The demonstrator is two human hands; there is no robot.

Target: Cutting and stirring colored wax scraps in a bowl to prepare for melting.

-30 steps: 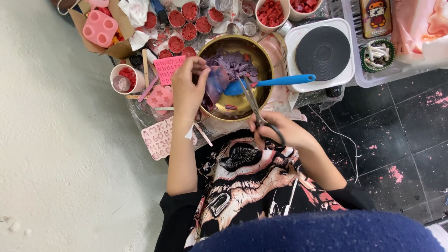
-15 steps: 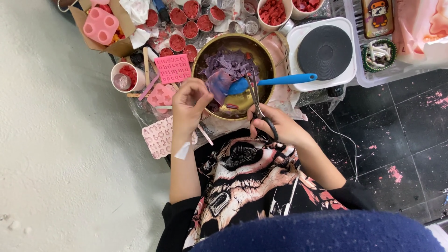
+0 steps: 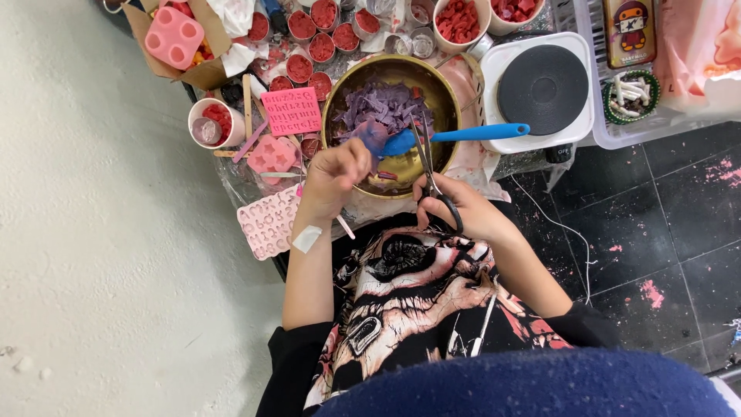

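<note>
My left hand (image 3: 333, 176) pinches a purple lump of wax-like material (image 3: 372, 136) over the near edge of a brass bowl (image 3: 446, 93). My right hand (image 3: 455, 207) grips black-handled scissors (image 3: 429, 170), blades pointing up into the bowl beside the lump. The bowl holds several purple cut pieces (image 3: 382, 104). A blue spatula (image 3: 463, 134) lies across the bowl's right rim, its blade inside. A white plaster strip sits on my left wrist.
A white hot plate with a black disc (image 3: 543, 89) stands right of the bowl. Pink silicone moulds (image 3: 266, 222) lie at the left, with small cups of red pieces (image 3: 320, 46) behind. A cardboard box (image 3: 197, 69) is at the far left.
My left hand has drawn back from deep in the bowl to its near edge, bringing the purple lump. The scissors have stayed upright beside it, shifting slightly toward me.
</note>
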